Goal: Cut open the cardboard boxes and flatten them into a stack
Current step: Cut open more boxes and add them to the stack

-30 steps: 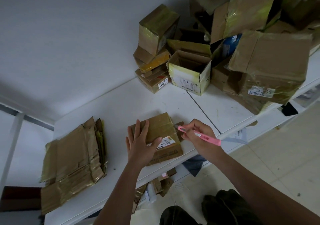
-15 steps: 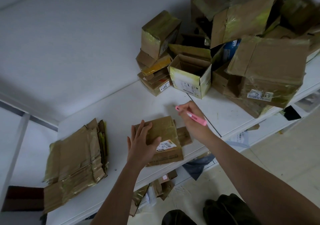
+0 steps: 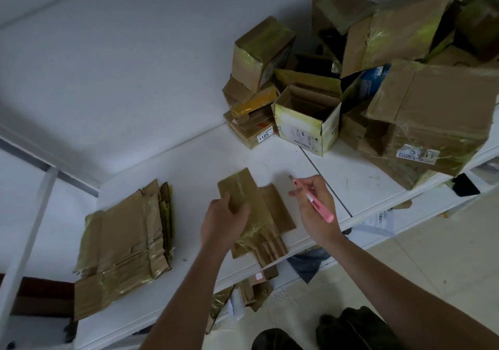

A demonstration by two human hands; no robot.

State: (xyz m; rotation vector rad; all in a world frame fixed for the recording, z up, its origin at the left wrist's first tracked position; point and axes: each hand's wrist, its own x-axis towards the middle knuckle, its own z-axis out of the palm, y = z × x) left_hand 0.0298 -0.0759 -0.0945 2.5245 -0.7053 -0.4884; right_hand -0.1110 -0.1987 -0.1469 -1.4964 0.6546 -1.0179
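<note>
Cut box: a taped cardboard box [image 3: 256, 214] is seen opened out and nearly flat on the white worktop [image 3: 189, 166], near its front edge.
Left hand [image 3: 224, 221]: the box's left side is gripped, fingers curled round its edge.
Right hand [image 3: 314, 206]: a pink cutter [image 3: 314, 201] is held in closed fingers, just right of the box.
Flattened stack [image 3: 124, 244]: laid at the worktop's left.
Uncut boxes [image 3: 364, 80]: piled at the back right.
</note>
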